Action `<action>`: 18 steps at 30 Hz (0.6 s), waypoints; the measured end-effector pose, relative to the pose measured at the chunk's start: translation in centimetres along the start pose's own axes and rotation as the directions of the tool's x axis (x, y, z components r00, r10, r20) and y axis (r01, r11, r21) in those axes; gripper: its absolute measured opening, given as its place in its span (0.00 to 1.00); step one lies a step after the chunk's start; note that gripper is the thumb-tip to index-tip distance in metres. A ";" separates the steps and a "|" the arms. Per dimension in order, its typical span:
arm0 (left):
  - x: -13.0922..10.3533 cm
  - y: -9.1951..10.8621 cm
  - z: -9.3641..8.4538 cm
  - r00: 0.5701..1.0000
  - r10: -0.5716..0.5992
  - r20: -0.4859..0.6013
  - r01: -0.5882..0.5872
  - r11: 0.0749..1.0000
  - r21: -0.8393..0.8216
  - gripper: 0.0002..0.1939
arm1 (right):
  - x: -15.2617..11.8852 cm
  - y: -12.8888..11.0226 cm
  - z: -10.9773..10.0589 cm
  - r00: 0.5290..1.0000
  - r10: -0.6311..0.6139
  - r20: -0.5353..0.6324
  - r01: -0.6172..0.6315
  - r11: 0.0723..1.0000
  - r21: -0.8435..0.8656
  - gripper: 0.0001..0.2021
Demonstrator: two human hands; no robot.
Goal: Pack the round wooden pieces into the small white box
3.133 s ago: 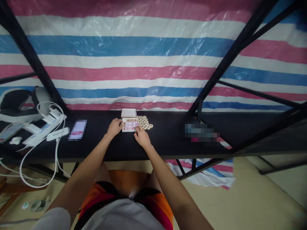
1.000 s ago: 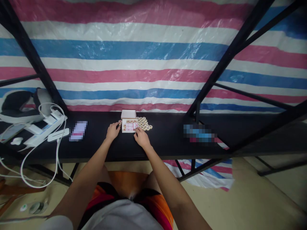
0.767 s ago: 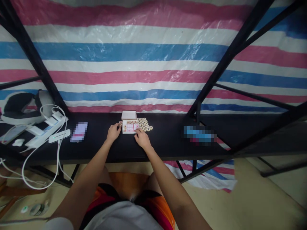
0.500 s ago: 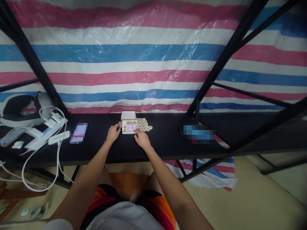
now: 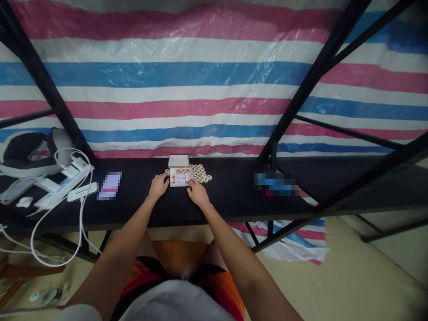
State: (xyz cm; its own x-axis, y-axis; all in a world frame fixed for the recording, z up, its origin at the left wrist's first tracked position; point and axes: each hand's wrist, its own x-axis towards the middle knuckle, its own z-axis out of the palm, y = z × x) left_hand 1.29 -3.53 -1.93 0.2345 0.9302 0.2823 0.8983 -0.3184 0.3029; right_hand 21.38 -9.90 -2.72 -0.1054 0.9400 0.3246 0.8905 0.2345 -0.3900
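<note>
A small white open box stands on the black tabletop, holding round game pieces along its back and a pink-and-white printed sheet. At its left side, the curled fingers of my left hand press against the wall. My right hand grips the front right corner, fingertips over the rim by the sheet. A loose pile of pale round pieces with dark marks lies just right of the box. Another piece lies beyond my left fingertips. Behind the box is its white lid.
A phone-like blurred item and a power strip with looping white cables are on the left, near a grey neck pillow. A blurred blue item lies right. Black metal posts and a striped sheet stand behind.
The view has shifted very slightly. Both hands stay at the box, with the left fingers marginally closer to its side. A green light now shows on the white device at the left.
</note>
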 end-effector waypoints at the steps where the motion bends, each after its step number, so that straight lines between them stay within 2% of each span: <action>1: 0.0 0.0 0.0 1.000 -0.012 0.004 0.012 1.000 -0.001 0.15 | 0.0 0.0 0.0 1.000 0.000 0.000 0.000 1.000 0.000 0.18; 6: -0.1 0.1 -0.1 0.999 -0.043 -0.006 0.043 0.999 0.007 0.15 | -0.1 -0.1 -0.1 1.000 0.006 -0.010 -0.006 1.000 0.012 0.18; 9: -0.3 0.4 -0.3 0.998 -0.055 -0.033 0.056 0.998 0.016 0.19 | -0.1 -0.1 -0.1 1.000 0.005 -0.009 -0.005 1.000 0.015 0.18; 12: -0.5 0.6 -0.4 0.999 -0.018 -0.027 0.018 0.999 0.027 0.23 | 0.0 0.0 -0.1 1.000 0.007 -0.003 -0.007 1.000 0.019 0.18; 15: -0.5 0.7 -0.3 1.000 0.010 -0.011 -0.009 0.998 0.054 0.22 | 0.1 0.0 -0.1 1.000 0.029 0.007 -0.029 1.000 0.011 0.17; 18: -0.4 0.7 -0.2 1.000 -0.010 -0.004 0.010 0.996 0.084 0.19 | 0.1 -0.1 -0.3 0.999 0.037 0.019 -0.037 0.999 0.000 0.17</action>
State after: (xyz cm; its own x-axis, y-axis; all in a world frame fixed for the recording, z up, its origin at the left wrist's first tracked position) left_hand 1.80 -4.21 -1.67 0.2241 0.9327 0.2826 0.9288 -0.2922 0.2279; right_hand 21.42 -9.89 -2.45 -0.0810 0.9524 0.2939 0.8939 0.1998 -0.4012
